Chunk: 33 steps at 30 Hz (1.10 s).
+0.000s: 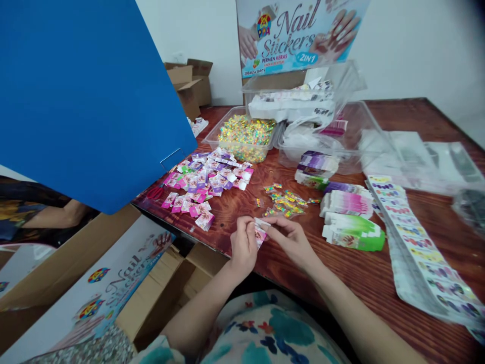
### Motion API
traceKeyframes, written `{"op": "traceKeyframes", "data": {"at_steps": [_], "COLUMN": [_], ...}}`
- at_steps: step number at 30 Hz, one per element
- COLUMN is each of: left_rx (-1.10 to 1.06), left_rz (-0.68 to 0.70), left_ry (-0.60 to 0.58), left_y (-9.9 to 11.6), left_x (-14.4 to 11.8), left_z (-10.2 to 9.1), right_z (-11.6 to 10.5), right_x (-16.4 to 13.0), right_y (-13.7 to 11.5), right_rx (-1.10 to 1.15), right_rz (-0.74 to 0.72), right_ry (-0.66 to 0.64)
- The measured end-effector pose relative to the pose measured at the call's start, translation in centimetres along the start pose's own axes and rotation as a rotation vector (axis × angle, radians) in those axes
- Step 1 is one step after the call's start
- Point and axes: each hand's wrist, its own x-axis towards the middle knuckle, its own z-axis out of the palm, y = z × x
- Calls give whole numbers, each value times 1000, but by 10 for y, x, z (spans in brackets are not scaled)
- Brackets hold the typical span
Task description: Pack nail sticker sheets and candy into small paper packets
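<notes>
My left hand (pixel 243 246) and my right hand (pixel 291 238) meet at the near edge of a wooden table (pixel 333 268), both pinching one small pink-and-white packet (pixel 260 231) between their fingertips. Just beyond the packet lie several loose coloured candies (pixel 285 199). Left of my hands spreads a pile of finished pink and purple packets (pixel 204 183).
Stacks of flat packet sleeves (pixel 346 217) and sheets of nail stickers (pixel 417 247) lie to the right. A clear tub of candies (pixel 244 135) and more clear trays (pixel 303 101) stand behind. A blue board (pixel 83 96) fills the upper left; cardboard boxes (pixel 125 298) sit below the table.
</notes>
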Motion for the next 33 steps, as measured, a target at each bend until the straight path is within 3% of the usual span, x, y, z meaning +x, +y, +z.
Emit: {"op": "traceKeyframes", "data": {"at_steps": [4, 7, 16, 19, 28, 33], "left_rx": [104, 159, 165, 161, 189, 160], "left_rz": [-11, 8, 50, 44, -69, -67], "left_ry": [51, 48, 2, -10, -28, -30], "left_y": [3, 2, -10, -11, -3, 4], "left_x": [1, 1, -1, -2, 1, 2], "left_z": [-2, -3, -5, -6, -8, -12], "right_z": [-1, 1, -2, -5, -4, 6], "right_x": [3, 4, 8, 9, 4, -5], "right_y": [-4, -5, 2, 3, 2, 8], "right_rx": [-85, -94, 156, 189, 91, 15], "right_rz": [-117, -113, 222, 268, 172, 60], "right_ry": [-35, -28, -28, -65, -159, -69]}}
